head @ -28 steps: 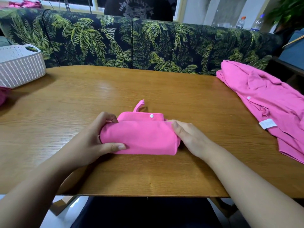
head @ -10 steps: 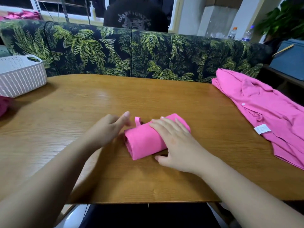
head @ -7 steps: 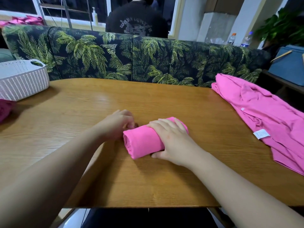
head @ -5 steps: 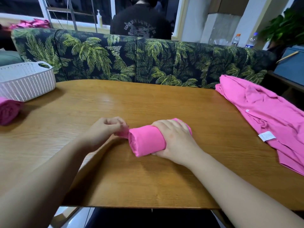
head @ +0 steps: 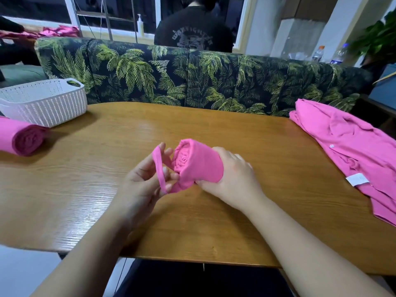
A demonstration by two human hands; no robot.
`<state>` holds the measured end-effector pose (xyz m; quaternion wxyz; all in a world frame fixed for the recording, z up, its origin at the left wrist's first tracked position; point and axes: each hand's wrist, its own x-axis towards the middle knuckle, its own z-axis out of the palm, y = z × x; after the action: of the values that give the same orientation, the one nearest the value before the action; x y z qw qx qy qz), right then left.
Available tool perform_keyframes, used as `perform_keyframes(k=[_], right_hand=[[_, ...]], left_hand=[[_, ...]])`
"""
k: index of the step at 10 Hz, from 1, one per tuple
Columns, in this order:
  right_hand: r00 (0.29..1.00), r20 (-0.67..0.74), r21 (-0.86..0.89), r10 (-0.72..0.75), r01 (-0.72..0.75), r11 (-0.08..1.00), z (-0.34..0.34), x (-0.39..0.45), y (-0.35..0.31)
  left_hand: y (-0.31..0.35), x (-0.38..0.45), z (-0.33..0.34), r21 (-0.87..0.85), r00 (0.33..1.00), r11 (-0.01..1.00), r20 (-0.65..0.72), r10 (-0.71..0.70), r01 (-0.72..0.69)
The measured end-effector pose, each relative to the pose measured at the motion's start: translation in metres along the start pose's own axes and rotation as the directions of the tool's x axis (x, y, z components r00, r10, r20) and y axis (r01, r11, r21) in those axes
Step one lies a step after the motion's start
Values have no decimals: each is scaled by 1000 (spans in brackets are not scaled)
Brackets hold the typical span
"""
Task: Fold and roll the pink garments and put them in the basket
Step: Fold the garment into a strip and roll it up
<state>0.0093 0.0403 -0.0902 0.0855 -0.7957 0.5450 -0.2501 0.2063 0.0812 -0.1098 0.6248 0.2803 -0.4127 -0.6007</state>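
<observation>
On the oval wooden counter [head: 214, 133], the right hand [head: 233, 176] clamps the soft, light rolled pink garment [head: 197, 163] mid-body while left-hand fingers [head: 147, 166] pinch its loose pink strap [head: 159, 168]; grip around the roll, well apart from the white perforated plastic basket [head: 47, 101].

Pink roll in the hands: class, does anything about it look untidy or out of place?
Yes. A narrow strap hangs loose from the spiral end of the pink roll instead of being rolled in. The left hand pinches it; the right hand grips the roll.
</observation>
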Motion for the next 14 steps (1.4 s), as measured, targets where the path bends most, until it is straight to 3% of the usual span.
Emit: perform_keyframes(k=[2, 3, 5, 6, 7, 8, 9, 10, 11, 12, 13, 14], right_hand=[[997, -66, -14, 49, -50, 999, 4, -1, -6], [995, -98, -94, 13, -22, 995, 12, -6, -11], [957, -182, -182, -227, 194, 964, 29, -24, -10], [937, -82, -188, -341, 321, 928, 23, -27, 0], [960, 104, -201, -261, 277, 940, 11, -30, 16], [986, 70, -119, -153, 160, 980, 10, -35, 23], [980, 41, -128, -197, 201, 971, 18, -36, 17], [961, -110, -129, -255, 241, 962, 30, -32, 9], [973, -93, -149, -210, 195, 969, 27, -24, 1], [998, 13, -146, -69, 70, 987, 18, -12, -12], [996, 53, -82, 65, -61, 995, 9, 0, -13], [993, 71, -52, 94, -91, 995, 9, 3, -16]], left_hand=[[-10, -4, 2, 466, 999, 884, 12, 45, -46], [-5, -8, 13, 551, 999, 834, 32, -9, -10], [6, 9, 4, 675, 999, 737, 37, -21, -10], [10, 14, 5, 737, 994, 674, 105, -35, -54], [14, 18, -3, 796, 982, 600, 163, -92, -76], [30, 25, 3, 930, 950, 315, 254, -182, -188], [36, 36, 17, 969, 918, -5, 232, -321, -246], [20, 43, 37, 944, 929, -180, 215, -300, -277], [7, 34, 40, 935, 949, -166, 315, -24, -314], [9, 19, 24, 937, 947, 187, 259, 188, -293], [9, -7, -1, 953, 955, 155, 232, 183, -261], [9, -18, -31, 972, 976, 111, 197, 90, -206]])
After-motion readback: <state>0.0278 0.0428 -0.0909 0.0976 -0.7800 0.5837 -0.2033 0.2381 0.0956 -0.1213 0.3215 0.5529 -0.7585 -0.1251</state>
